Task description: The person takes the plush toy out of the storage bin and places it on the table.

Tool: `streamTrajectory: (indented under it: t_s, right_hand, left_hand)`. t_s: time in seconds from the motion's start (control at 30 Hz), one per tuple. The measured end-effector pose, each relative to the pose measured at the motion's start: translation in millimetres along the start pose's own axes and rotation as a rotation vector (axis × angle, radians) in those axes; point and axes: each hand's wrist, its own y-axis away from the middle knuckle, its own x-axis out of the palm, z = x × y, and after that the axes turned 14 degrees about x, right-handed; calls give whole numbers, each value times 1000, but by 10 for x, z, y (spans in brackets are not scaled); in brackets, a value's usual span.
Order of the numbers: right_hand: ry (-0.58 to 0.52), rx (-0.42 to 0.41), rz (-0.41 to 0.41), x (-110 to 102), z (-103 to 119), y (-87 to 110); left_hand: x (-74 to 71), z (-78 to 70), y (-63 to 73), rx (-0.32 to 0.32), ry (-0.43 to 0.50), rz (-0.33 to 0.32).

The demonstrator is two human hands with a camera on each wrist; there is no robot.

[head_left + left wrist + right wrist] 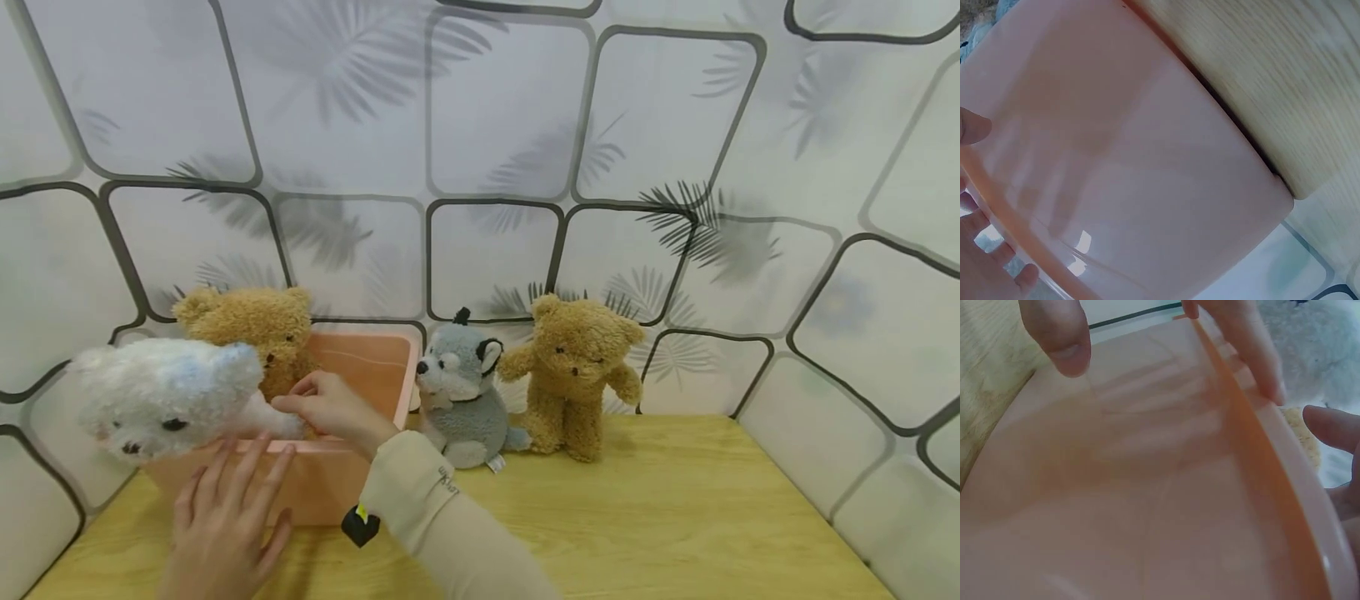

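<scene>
A fluffy white plush toy [161, 400] with a pale blue patch leans over the front left of a pink plastic box [337, 483]. My left hand [225, 517] lies at the box's front rim, fingers extended and their tips against the toy's underside. In the left wrist view, its thumb is outside the box wall [1129, 144]. Over the box, my right hand [330, 408] pinches the white toy's limb, with part of the grip hidden. A brown teddy bear [247, 325] sits in the box behind the white toy.
Right of the box, a grey-and-white plush dog [468, 408] sits on the wooden table [645, 508]. Beside it stands another brown teddy bear [573, 375]. A patterned wall covering [502, 125] closes off the back and sides. A small black object [361, 526] hangs by the right cuff.
</scene>
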Motion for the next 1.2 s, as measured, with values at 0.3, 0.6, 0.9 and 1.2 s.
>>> streamTrajectory:
  t_s: [0.3,0.6,0.9,1.2]
  right_hand:
    - [97,25,99,42,14,-104]
    - [112,-16,328,20,0,-166]
    - [116,-54,168,47,10,-139]
    - [257,36,21,74,-5,-171]
  left_hand:
    - [2,49,-3,16,-14,4]
    - [-8,84,20,34,-16,3]
    - [-9,96,9,27,-20,-6]
    - [73,109,8,82,6,-76]
